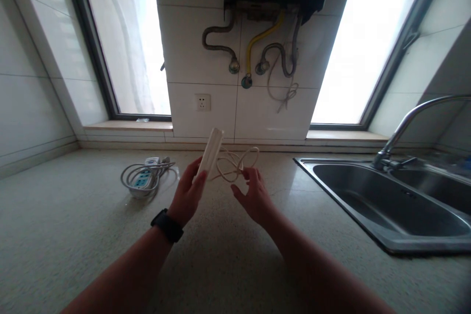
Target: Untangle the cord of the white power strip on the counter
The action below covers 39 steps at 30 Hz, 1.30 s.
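A white power strip (210,153) is held up above the table (66,235), its long axis tilted nearly upright, with the top end leaning slightly to the right and away from the person. The left hand (187,196) grips it around the lower end, fingers wrapped behind and thumb along the front; a dark watch (167,225) sits on that wrist. From the bottom of the strip a pale cord (235,164) loops out to the right in loose coils, hanging in the air between the two hands. The right hand (253,196) is just beside those coils, its fingers loosely curled, with the fingertips pinching or touching the cord where the loops gather; how firm that pinch is cannot be told. So the strip lies to the left of the right hand, and the cord is nearest to the right hand.

On the table to the left, well apart from the hands, lies a second power strip (143,179) with a grey cable wound around it. A wall socket (202,102) sits on the tiled wall straight ahead, under a water heater with pipes (257,44). A steel sink (390,206) with a tap (405,122) is to the right.
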### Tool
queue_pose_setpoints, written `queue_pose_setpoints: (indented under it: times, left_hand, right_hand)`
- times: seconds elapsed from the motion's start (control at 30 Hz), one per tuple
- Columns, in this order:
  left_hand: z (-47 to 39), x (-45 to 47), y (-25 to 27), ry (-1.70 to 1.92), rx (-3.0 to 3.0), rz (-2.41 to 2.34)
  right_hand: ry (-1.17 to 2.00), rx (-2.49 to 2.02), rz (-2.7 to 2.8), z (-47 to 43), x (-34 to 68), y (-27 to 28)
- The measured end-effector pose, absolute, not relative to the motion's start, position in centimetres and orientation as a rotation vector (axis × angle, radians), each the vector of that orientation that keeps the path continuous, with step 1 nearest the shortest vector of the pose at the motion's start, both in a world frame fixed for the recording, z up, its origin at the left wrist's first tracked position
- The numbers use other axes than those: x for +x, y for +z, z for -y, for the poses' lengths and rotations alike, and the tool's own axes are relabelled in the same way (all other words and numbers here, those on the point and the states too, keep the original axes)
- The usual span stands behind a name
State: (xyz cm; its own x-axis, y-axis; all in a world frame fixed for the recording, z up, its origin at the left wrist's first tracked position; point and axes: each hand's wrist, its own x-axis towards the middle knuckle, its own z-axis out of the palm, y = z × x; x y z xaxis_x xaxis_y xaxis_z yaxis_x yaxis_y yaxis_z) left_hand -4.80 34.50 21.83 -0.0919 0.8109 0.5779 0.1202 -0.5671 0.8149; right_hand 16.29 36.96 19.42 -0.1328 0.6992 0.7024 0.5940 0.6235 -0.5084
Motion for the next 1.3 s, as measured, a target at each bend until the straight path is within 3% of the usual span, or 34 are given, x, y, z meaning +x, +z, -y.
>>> queue_pose_setpoints:
  times: [0.3, 0.53, 0.93, 1.3]
  left_hand:
    - [-33.8, -3.2, 22.0, 1.556, 1.050, -0.787]
    - [-33.8, -3.9, 21.7, 1.391, 0.908, -0.569]
    - [-33.8, -4.2, 21.8, 1.276, 0.842, -0.494]
    - [-34.3, -4.9, 21.9, 1.286, 0.840, -0.518]
  right_hand:
    - [0.234, -1.200, 1.734, -38.5, 16.8, 18.1]
    - [0.597, -1.125, 1.957, -40.2, 17.6, 16.4]
    - [0.215, -1.332, 2.013, -39.7, 18.0, 17.3]
    - [0.328, -1.198, 1.815, -39.3, 17.9, 18.9]
